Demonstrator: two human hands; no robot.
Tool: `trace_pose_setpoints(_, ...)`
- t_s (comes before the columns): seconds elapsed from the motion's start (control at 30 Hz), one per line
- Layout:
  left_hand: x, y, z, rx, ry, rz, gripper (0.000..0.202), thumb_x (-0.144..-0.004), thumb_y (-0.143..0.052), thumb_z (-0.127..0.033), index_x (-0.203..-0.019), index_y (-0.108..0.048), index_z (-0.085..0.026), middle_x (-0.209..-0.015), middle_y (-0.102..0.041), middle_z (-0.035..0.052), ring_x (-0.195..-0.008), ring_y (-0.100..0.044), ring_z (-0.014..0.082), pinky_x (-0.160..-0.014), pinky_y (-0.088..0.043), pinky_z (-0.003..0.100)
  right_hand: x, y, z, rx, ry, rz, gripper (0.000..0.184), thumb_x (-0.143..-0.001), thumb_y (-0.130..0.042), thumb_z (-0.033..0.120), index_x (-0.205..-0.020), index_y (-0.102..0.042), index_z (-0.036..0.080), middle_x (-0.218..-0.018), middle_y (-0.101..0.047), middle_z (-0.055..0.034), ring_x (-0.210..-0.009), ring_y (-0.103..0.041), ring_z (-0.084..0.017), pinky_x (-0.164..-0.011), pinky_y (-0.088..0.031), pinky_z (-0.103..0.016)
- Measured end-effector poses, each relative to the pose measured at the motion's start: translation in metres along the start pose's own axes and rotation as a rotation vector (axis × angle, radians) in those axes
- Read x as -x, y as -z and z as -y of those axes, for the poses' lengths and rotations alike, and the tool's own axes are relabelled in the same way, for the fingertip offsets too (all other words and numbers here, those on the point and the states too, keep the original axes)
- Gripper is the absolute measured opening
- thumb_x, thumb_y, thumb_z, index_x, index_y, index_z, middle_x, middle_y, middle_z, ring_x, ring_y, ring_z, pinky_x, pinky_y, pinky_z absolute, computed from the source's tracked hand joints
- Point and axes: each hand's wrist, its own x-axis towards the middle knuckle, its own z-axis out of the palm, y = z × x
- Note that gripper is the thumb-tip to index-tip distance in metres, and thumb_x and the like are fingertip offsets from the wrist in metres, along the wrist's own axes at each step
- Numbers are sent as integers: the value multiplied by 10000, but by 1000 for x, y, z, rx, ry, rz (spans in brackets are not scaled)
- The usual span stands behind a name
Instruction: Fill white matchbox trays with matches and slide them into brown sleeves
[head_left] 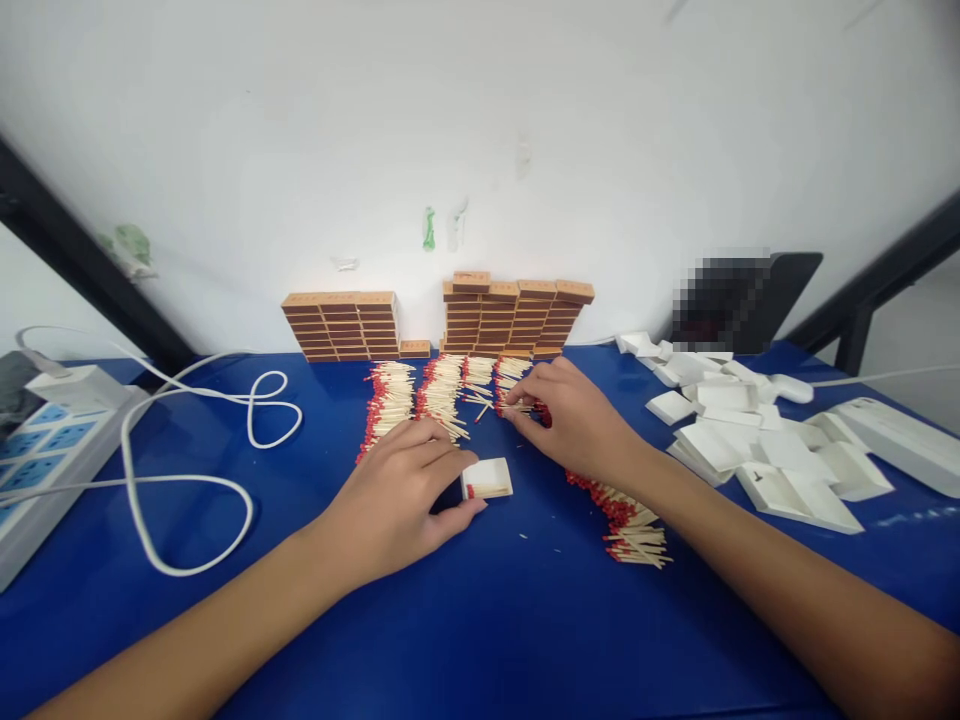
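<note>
Matches lie under the right hand, grip unclear — left hand pinches tray, matchboxes stacked behind.

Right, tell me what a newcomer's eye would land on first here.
Probably the red-tipped matches, heaped in bands across the middle of the blue table, with brown matchbox stacks along the wall behind. Next, the left hand holding a small tray with some matches in it, the right hand at the heaps. Off to the right, a jumble of white trays stands out.
</note>
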Motion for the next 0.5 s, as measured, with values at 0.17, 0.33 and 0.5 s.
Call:
trace_pose_setpoints(0.17, 0, 0, -1, 3, 2, -7, 251, -948, -781, -309, -1139, -740, -152, -953, -772, 74, -988, -706, 269, -869, -614, 421, -1, 4, -6, 53, -2, 87, 66, -976, -699, 240, -937, -720, 191, -965, -682, -100, -957, -562, -282, -886, -443, -432)
trace_pose_setpoints(0.33, 1, 0, 1, 2, 6, -1, 258, -949, -779, -320, -1143, -742, -153, -952, -767, 75, -988, -707, 270, -868, -615, 423, -2, 10, -9, 26, -26, 179, 129, -990, -677, 213, -867, -714, 201, -935, -676, -93, -946, -558, -269, -858, -423, -402)
trace_pose_setpoints(0.5, 2, 0, 2, 12, 5, 6, 271, -946, -785, -324, -1148, -741, -148, -961, -765, 71, -978, -702, 263, -866, -617, 426, -2, 11, -10, 52, -62, 223, 148, -999, -693, 241, -858, -704, 197, -948, -680, -97, -968, -546, -278, -860, -412, -406)
